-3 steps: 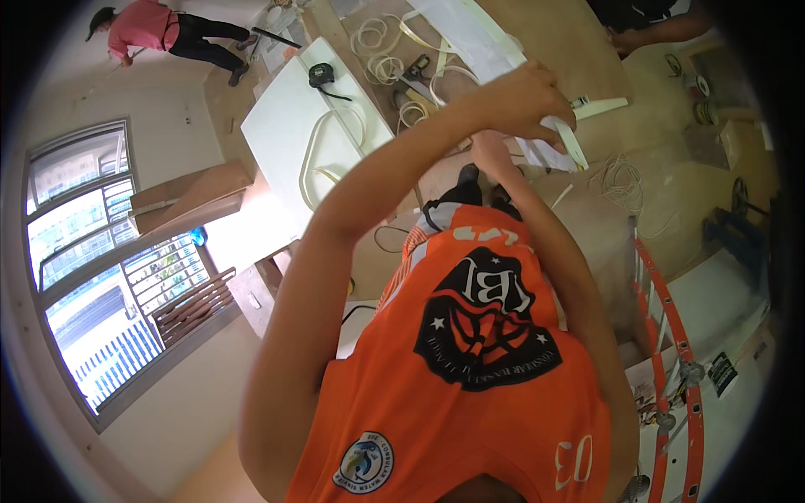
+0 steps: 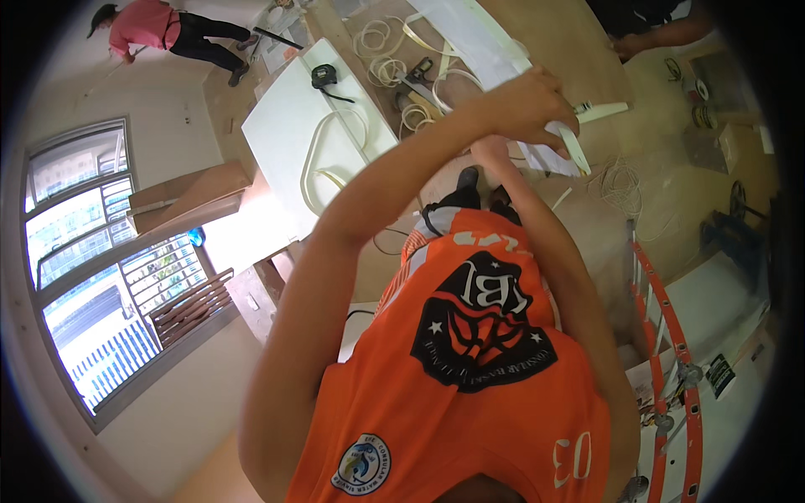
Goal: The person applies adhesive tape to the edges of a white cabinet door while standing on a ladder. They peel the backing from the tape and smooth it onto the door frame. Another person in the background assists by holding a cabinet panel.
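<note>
My left hand (image 2: 537, 107) is closed over the long edge of a narrow white board (image 2: 470, 38), close to the board's near end. Its fingers bend round that edge, and a pale strip of the edge shows past the knuckles. Below my left forearm, my right hand (image 2: 493, 152) is at the board's lower side. The left arm and the board hide its fingers, so I cannot see what it holds. Just right of my left hand, a light, narrow strip (image 2: 605, 111) lies on a brown sheet (image 2: 579, 50).
A white panel (image 2: 277, 134) carries a black tape measure (image 2: 324, 77). Coiled pale strips (image 2: 386, 71) and a dark-handled tool (image 2: 419, 69) lie beyond. Loose cord (image 2: 620, 189) and an orange ladder (image 2: 677, 335) are at right. A co-worker's arm (image 2: 667, 38) and a pink-shirted person (image 2: 144, 25) are farther off.
My left hand and the board's near end have shifted slightly right and nearer. The left hand keeps its hold.
</note>
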Motion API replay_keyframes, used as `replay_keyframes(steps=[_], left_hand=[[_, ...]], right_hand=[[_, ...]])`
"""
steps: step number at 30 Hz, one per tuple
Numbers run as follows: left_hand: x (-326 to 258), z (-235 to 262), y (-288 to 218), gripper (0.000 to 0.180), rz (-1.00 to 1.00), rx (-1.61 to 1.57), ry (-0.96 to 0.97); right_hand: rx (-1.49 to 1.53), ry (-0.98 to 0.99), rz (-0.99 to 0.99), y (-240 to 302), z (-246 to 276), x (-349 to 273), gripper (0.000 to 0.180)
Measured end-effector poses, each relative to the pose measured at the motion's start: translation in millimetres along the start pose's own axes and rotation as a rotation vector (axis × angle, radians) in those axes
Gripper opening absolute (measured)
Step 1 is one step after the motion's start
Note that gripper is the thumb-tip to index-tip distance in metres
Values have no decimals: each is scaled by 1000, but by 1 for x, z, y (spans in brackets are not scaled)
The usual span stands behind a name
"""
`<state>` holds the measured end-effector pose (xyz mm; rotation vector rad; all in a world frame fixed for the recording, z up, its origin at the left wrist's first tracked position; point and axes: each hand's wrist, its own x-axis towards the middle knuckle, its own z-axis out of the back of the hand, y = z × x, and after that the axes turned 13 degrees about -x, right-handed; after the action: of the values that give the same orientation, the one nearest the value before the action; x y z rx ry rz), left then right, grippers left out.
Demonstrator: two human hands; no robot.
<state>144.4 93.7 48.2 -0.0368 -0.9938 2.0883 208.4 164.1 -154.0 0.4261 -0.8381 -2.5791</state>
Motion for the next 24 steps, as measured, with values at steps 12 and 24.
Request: replay_keyframes(steps=[12,24], left_hand=[[-6,-10,3,41,8,38,-78],[-16,-10,2,39,11,32,-115]], right_hand=[[-229,-185,-232,-13,-67,34,59],[95,325,-292,-17,-60,48,77]])
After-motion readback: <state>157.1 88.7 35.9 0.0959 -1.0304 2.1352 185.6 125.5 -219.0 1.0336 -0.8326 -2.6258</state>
